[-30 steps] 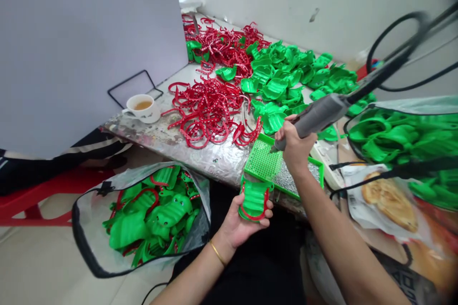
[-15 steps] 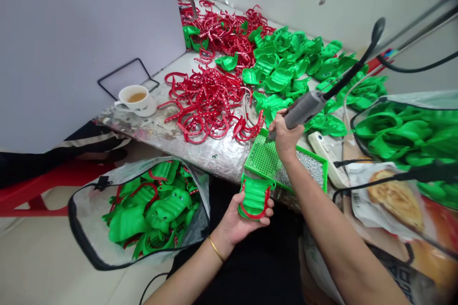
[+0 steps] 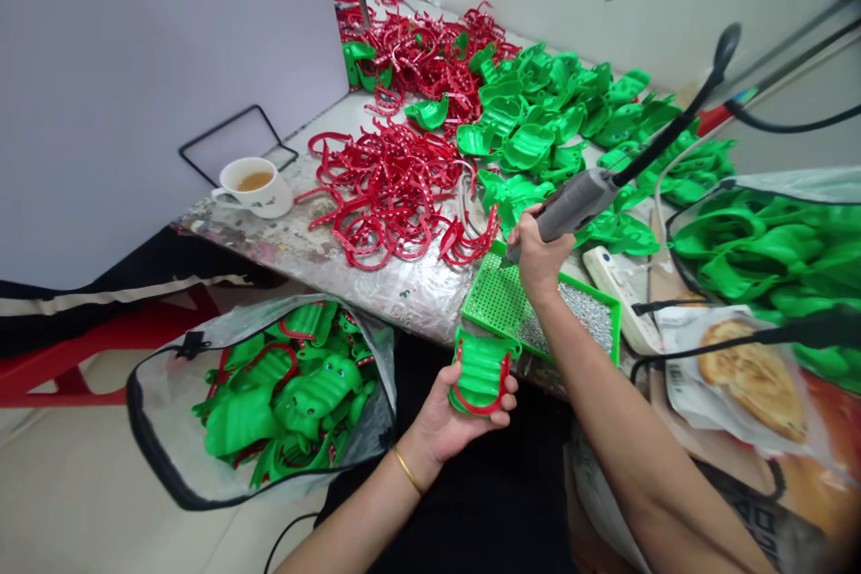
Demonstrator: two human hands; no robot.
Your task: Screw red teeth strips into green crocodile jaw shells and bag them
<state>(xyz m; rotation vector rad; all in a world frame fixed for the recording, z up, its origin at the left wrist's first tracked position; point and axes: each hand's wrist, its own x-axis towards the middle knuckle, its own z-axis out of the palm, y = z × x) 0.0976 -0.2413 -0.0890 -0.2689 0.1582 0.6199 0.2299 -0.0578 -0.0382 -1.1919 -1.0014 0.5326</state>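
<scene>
A green plastic crocodile-head shell [image 3: 479,365] with a red toothed strip along its rim lies in my left hand [image 3: 447,417], fingers closed around it just below the table edge. My right hand [image 3: 540,258] grips a grey electric screwdriver [image 3: 570,208] with a black cable at its rear. The tool's tip points down over the perforated half of a green tray [image 3: 494,298]. Small silver screws [image 3: 587,319] fill the tray's other half, partly behind my right forearm. The very tip of the screwdriver is hard to make out.
Red toothed strips [image 3: 396,188] and green shells [image 3: 525,143] are heaped on the table. An open bag [image 3: 152,430] of assembled pieces stands at lower left. A cup of tea [image 3: 259,188] sits near the table edge; a power strip [image 3: 622,300] and flatbread [image 3: 746,377] lie right.
The view has shifted very slightly. Both hands keep their hold, with the screwdriver still over the tray and the green shell in nearly the same place.
</scene>
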